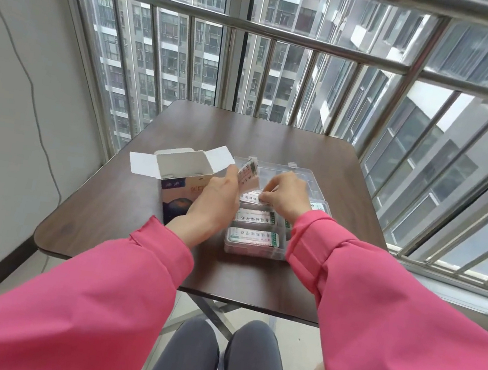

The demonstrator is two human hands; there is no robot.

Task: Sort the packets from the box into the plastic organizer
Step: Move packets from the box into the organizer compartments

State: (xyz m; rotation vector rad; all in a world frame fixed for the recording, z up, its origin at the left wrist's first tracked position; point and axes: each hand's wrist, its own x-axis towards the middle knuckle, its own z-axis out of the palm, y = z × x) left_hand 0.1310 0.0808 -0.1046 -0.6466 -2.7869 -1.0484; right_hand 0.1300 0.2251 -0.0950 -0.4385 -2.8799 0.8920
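Balcony railing point(260, 25), brown table point(274, 145), open box point(181, 169)

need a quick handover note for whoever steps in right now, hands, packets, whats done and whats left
Left hand: holds a small stack of packets upright, beside the open box.
Right hand: pinches one packet low over the organizer.
Organizer sits on the table, right of the box, lid open.
Done: its two near left compartments hold packets; another shows at its right side.
Left: set down the pinched packet, then the stack. Whether the box still holds more cannot be seen.
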